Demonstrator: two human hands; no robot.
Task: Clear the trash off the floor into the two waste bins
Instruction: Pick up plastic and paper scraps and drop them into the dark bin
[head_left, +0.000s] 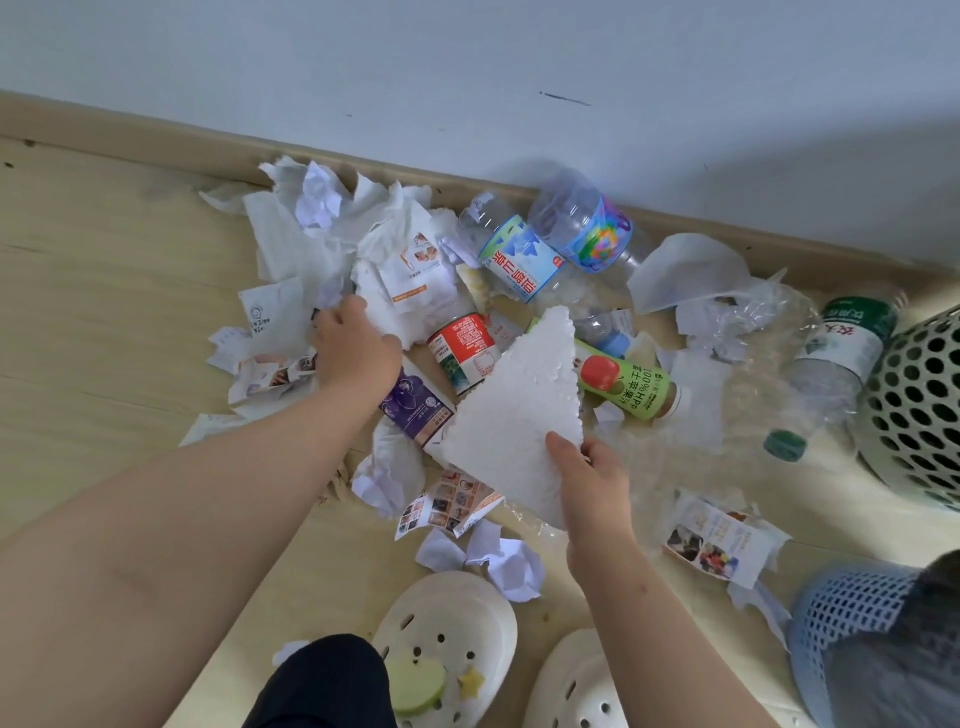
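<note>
- The right hand (597, 478) pinches the lower corner of a white triangular foam sheet (519, 405). The thumb lies on top and the fingers are tucked beneath, and the sheet is held tilted above the litter.
- The left hand (358, 345) rests knuckles-up in the pile with its fingers bent down onto a crumpled white paper towel (400, 291). The fingertips are hidden, so I cannot tell whether it is gripping.
- Two bins stand at the right: a pale green perforated plastic bin (919, 405) and, nearer, a blue mesh plastic bin (841, 613).
- At least four labelled plastic bottles (519, 260) and one red-and-white tin can (462, 353) lie on the pale wooden floor (104, 312) by the wall.
- Two cream foam clogs (447, 634) are at the bottom.
</note>
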